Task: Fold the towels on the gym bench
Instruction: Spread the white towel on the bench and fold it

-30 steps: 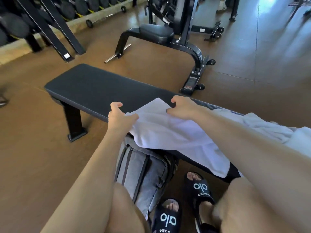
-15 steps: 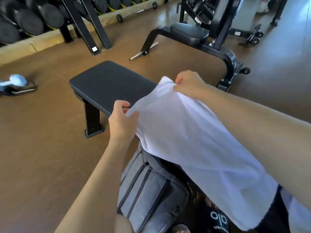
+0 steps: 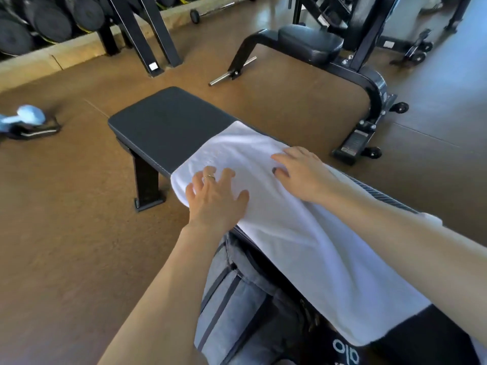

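Observation:
A white towel [image 3: 303, 233] lies spread lengthwise on the black padded gym bench [image 3: 168, 122], its far edge about a third of the way from the bench's far end. My left hand [image 3: 216, 198] rests flat on the towel's near-left corner, fingers spread, a ring on one finger. My right hand [image 3: 300, 169] presses flat on the towel toward the bench's far side. Neither hand grips the cloth. The towel's near end hangs over the bench edge at the lower right.
A grey backpack [image 3: 237, 306] stands on the floor under the bench by my legs. A black slide sandal [image 3: 345, 351] shows at the bottom. An adjustable bench frame [image 3: 342, 56] stands beyond, a rack of dumbbells [image 3: 52, 22] at the far left, a light blue dumbbell [image 3: 29, 117] on the floor.
I lifted the towel by two corners, spread it out along the bench and let go. Both hands now lie flat on it.

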Demonstrator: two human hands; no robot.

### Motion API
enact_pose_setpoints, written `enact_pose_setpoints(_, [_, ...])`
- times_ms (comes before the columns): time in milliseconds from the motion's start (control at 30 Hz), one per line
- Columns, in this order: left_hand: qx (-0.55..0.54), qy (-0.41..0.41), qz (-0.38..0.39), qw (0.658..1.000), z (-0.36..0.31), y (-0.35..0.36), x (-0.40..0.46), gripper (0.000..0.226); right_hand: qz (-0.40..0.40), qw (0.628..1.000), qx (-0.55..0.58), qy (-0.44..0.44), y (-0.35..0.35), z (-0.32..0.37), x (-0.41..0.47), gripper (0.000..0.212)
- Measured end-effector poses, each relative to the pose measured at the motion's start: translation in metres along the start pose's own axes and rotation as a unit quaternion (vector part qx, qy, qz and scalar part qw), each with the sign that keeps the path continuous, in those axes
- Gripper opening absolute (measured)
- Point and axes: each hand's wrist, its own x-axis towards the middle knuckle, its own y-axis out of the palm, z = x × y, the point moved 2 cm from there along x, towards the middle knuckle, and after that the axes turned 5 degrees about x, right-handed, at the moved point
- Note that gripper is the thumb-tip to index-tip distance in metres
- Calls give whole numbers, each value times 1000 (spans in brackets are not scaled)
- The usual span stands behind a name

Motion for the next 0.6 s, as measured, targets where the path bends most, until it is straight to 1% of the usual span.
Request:
enact_pose_setpoints(33, [-5, -16, 22, 1000, 4, 3, 0, 51, -6, 1000, -20, -13, 3, -1, -6, 38])
enact_pose_setpoints(100, [-15, -40, 31, 999, 14, 5, 2, 49, -5, 999, -45, -20, 6, -5, -9, 37])
enact_pose_setpoints(167, [-19, -53, 19, 998, 21, 7, 2, 48, 23, 999, -40, 13, 5, -11, -3, 39])
enact_pose_setpoints(200, [-34, -73, 10, 997, 24, 7, 2, 49, 41, 998, -40, 34, 5, -13, 1, 41])
enact_pose_setpoints(233, [-67, -110, -3, 992, 27, 6, 1, 53, 53, 996, -48, 50, 5, -13, 5, 43])
enact_pose_setpoints(267, [-121, -162, -18, 979, 29, 3, -1, 57, 58, 995, -64, 59, 6, -10, 7, 45])
enact_pose_setpoints(300, [-192, -222, -29, 956, 34, 1, -1, 60, 49, 994, -77, 59, 6, -4, 7, 49])
enact_pose_setpoints(333, [-269, -281, -35, 921, 39, 0, -2, 61, 26, 996, -75, 49, 7, 4, 7, 53])
enact_pose_setpoints(367, [-342, -335, -32, 878, 45, -1, -2, 61, 6, 998, -61, 31, 6, 16, 5, 57])
enact_pose_setpoints(400, [-411, -375, -27, 831, 51, -1, -3, 61, 2, 999, -41, 11, 7, 27, 4, 59])
enact_pose_setpoints(433, [-470, -398, -24, 787, 55, 0, -4, 60, 17, 1000, -19, -3, 7, 35, 5, 58])
enact_pose_setpoints(467, [-506, -408, -27, 760, 58, 1, -5, 57, 42, 999, -1, -6, 7, 41, 8, 56])
enact_pose_setpoints(500, [-514, -408, -42, 754, 61, 1, -5, 50, 60, 998, 8, -5, 7, 44, 13, 56])
enact_pose_setpoints(567, [-505, -390, -93, 764, 64, -2, -5, 34, 73, 997, 0, -6, 7, 47, 26, 56])
enact_pose_setpoints(600, [-508, -378, -116, 765, 64, -5, -3, 32, 76, 997, -7, -9, 8, 48, 34, 57])
